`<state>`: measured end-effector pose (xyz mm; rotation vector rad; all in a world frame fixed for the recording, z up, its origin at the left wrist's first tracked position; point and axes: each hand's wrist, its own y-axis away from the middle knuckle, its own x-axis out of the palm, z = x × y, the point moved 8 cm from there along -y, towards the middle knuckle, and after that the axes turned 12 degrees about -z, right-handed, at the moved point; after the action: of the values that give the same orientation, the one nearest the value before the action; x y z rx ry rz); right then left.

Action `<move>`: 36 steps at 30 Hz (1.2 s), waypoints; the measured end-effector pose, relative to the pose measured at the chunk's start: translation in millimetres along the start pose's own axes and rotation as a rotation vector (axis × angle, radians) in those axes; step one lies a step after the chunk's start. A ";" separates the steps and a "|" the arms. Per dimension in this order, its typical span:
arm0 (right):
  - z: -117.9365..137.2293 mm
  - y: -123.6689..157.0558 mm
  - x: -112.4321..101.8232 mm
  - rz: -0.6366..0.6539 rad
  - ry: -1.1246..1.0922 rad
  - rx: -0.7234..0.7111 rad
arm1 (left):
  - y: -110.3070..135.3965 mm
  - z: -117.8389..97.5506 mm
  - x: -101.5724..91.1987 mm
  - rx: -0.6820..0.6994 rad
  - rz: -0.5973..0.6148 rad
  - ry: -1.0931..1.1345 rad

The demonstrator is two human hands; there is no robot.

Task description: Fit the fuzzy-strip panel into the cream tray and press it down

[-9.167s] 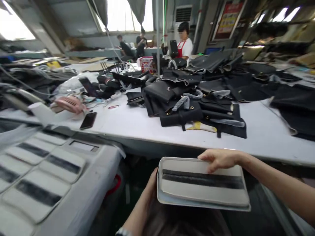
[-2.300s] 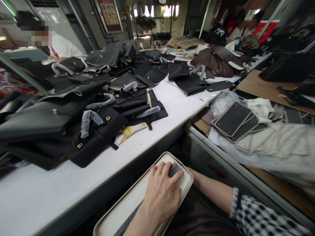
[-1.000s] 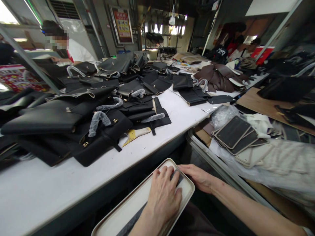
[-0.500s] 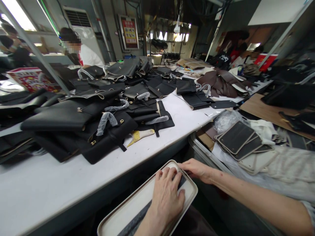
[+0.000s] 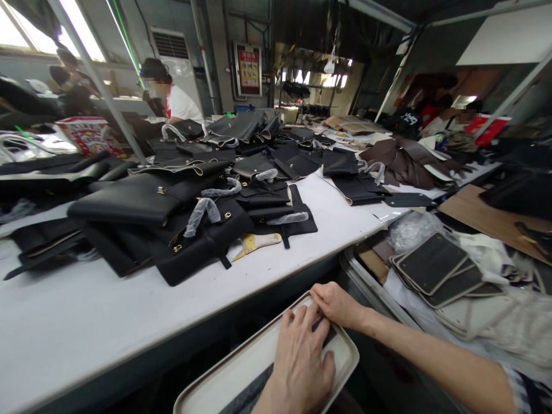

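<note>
A cream panel (image 5: 241, 376) with a dark strip down its middle lies in my lap below the table edge. My left hand (image 5: 302, 359) rests flat on it, fingers stretched out over the strip. My right hand (image 5: 338, 305) comes in from the right and its curled fingers press on the panel's far corner, touching my left fingertips. What lies under the right fingers is hidden.
A white table (image 5: 86, 328) carries heaps of black leather bags (image 5: 172, 201) and a yellow tool (image 5: 254, 242). At the right a bin holds stacked dark panels (image 5: 431, 264) and cream ones (image 5: 478, 313). Brown leather pieces (image 5: 401, 161) lie farther back. People work at the far benches.
My right hand has come back from the right and settled on the panel's far corner. My left hand stays flat on the panel. The view has tilted up and shifted slightly.
</note>
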<state>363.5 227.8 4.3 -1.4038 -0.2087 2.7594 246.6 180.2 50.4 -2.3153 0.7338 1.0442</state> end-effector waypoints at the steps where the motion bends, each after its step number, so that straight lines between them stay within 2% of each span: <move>1: -0.3 1.2 0.9 -0.019 0.020 -0.011 | -0.1 1.0 0.6 0.000 0.005 0.000; 7: 3.6 5.0 3.4 -0.066 0.037 -0.039 | 0.9 4.1 5.6 0.015 0.028 -0.033; 12: 8.8 7.3 -2.1 -0.109 -0.023 0.006 | 3.4 5.8 5.0 0.022 0.009 -0.040; 18: -0.4 24.7 -10.6 -0.156 -0.248 0.201 | 3.9 4.2 5.4 0.030 0.000 -0.047; 21: -10.3 51.3 -4.7 -0.146 -0.458 0.346 | 4.1 3.3 7.2 0.035 -0.007 -0.056; 23: -19.0 74.5 -0.3 -0.195 -0.599 0.468 | 4.2 2.0 8.4 0.041 -0.004 -0.062; 25: -26.2 96.4 1.2 -0.275 -0.634 0.551 | 3.7 0.3 9.0 0.045 0.003 -0.072; 29: -27.8 116.7 -1.2 -0.377 -0.549 0.547 | 1.3 -5.1 9.6 0.060 0.018 -0.100; 36: -25.2 115.0 -10.5 -0.512 -0.491 0.494 | 2.5 -9.8 12.9 0.071 0.032 -0.125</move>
<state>393.1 115.6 -17.7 -0.4653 0.0919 2.4220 257.3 168.8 45.6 -2.1635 0.7479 1.1469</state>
